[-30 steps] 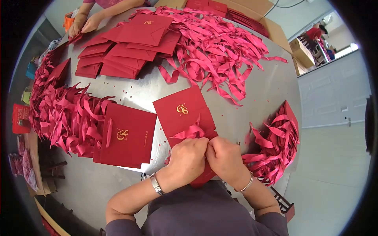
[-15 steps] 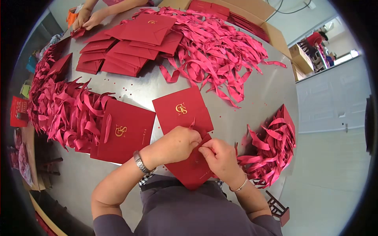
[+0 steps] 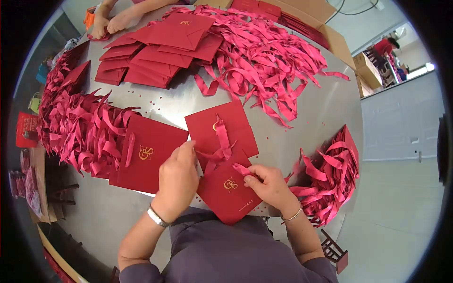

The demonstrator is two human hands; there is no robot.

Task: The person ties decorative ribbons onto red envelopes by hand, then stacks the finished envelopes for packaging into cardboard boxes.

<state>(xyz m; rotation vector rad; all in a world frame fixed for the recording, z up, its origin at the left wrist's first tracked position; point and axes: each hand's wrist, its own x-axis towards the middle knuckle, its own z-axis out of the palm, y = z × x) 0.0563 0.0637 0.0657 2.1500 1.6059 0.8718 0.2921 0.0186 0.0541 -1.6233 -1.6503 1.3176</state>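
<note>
Flat red paper bag (image 3: 222, 197), long way slanting far-left to near-right, right hand (image 3: 271, 186) pinching flat pink ribbon (image 3: 240, 168), left hand (image 3: 177, 176), grip unclear

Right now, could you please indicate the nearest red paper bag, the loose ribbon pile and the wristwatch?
Red paper bag (image 3: 227, 199), head view, logo side.
Loose ribbon pile (image 3: 266, 47), head view, middle.
Wristwatch (image 3: 156, 217), head view, middle.

Beyond the red bag (image 3: 224, 200) at the worker's front, bare bench (image 3: 323, 101) leaves passage between a ribbon heap (image 3: 269, 61) and bundled bags (image 3: 337, 174) at right; a ribboned row (image 3: 92, 134) blocks the left.
</note>
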